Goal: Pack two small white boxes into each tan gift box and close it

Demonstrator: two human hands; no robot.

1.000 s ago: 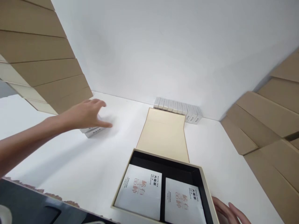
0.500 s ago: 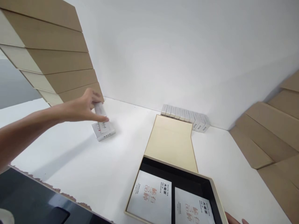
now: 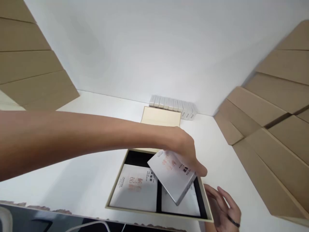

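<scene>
My left hand (image 3: 185, 149) reaches across from the left and is closed on a white tea box (image 3: 172, 175) with orange and black print. The tea box is tilted over the right half of an open cream gift box (image 3: 135, 211) with a black inside. Another white tea box (image 3: 135, 190) lies flat in its left half. Beneath the held one, a further white tea box (image 3: 180, 203) is partly covered. My right hand (image 3: 224, 211), with a dark band at the wrist, is beside the gift box's right wall, fingers apart and fingertips against it.
The gift box's cream lid (image 3: 160, 117) lies folded back toward the wall. Behind it stands a row of slim white boxes (image 3: 171, 103). Brown cartons are stacked at left (image 3: 31, 64) and right (image 3: 263, 103). Cables (image 3: 91, 223) show below the table's chipped front edge.
My left hand has carried a white tea box from the left side of the table to above the gift box. The view has shifted right, and more of my right hand shows.
</scene>
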